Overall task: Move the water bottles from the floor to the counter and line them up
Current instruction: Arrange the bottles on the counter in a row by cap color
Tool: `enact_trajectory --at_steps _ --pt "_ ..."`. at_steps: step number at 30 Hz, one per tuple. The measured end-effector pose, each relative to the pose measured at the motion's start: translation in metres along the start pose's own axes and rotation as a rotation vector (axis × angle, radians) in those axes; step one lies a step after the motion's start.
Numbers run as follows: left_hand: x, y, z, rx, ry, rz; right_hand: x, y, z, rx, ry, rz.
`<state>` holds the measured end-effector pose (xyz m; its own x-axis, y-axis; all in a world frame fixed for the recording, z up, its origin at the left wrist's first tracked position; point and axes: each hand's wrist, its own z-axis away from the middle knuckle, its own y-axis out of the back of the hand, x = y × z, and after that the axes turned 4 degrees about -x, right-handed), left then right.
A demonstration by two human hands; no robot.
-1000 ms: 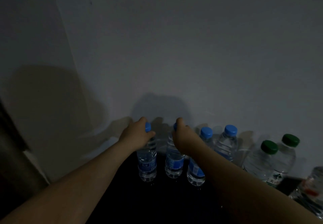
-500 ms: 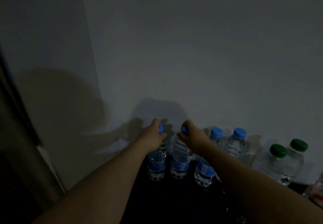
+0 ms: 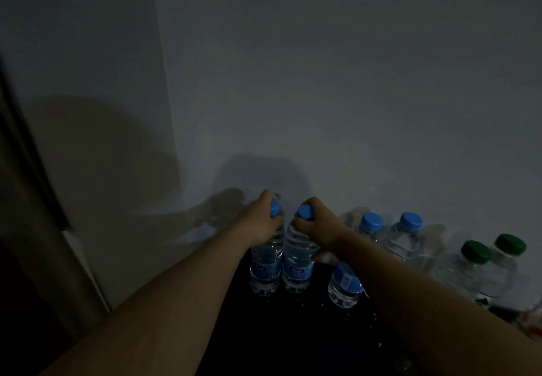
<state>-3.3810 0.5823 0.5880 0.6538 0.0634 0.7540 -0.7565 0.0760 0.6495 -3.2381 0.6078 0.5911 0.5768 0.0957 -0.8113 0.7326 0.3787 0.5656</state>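
Fingers [image 3: 315,207] grip two bottles [image 3: 265,261]; blue labels [image 3: 297,271] unreadable.

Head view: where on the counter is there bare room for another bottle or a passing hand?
Bare dark counter lies in front of the bottle row, between the forearms. Along the wall it is crowded: the left hand grips the end bottle, the right hand the next bottle, with other blue-capped bottles and green-capped bottles packed rightward.

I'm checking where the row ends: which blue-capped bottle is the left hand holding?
The leftmost bottle, last in the row; the left hand grips its neck. The right hand grips the bottle beside it.
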Motion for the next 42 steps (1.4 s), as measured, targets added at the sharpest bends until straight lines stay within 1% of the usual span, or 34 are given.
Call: enact_trajectory --at_steps 4,10,15,18,25,29,33,35,36,38,39,41,42 --pt "-0.001 0.002 -0.001 -0.022 0.004 0.014 0.003 0.000 -0.003 0.083 0.056 0.039" --pt "-0.001 0.004 -0.007 -0.052 -0.026 -0.007 0.002 -0.003 -0.003 0.129 0.090 0.109" --pt "-0.004 0.004 -0.010 -0.051 -0.036 0.014 0.002 -0.002 -0.005 0.128 0.033 0.168" --pt "-0.004 0.003 -0.010 -0.052 -0.042 0.008 0.000 -0.002 -0.004 0.110 0.031 0.196" --pt "-0.001 0.008 -0.010 -0.128 -0.002 -0.016 0.004 0.000 -0.001 0.101 0.017 0.147" --pt "0.001 0.007 -0.010 -0.116 0.006 0.014 0.005 0.000 -0.001 0.087 0.002 0.122" --pt "0.000 0.001 -0.009 -0.053 0.004 0.045 0.001 0.005 0.012 0.069 0.016 0.158" --pt "-0.001 -0.003 -0.009 0.006 -0.015 0.056 -0.003 0.013 0.024 0.141 0.084 0.158" --pt "-0.002 -0.005 -0.009 0.046 -0.024 0.003 -0.004 0.018 0.030 0.200 0.127 0.184" --pt "-0.001 -0.008 -0.006 0.172 -0.064 -0.181 -0.004 0.031 0.039 0.350 0.204 0.356" --pt "0.005 -0.010 -0.002 0.262 -0.125 -0.237 -0.002 0.038 0.041 0.413 0.219 0.467" --pt "0.021 -0.014 0.005 0.409 -0.265 -0.282 0.006 0.050 0.043 0.451 0.185 0.643" --pt "0.030 -0.017 0.008 0.418 -0.319 -0.322 0.012 0.054 0.043 0.420 0.134 0.689"
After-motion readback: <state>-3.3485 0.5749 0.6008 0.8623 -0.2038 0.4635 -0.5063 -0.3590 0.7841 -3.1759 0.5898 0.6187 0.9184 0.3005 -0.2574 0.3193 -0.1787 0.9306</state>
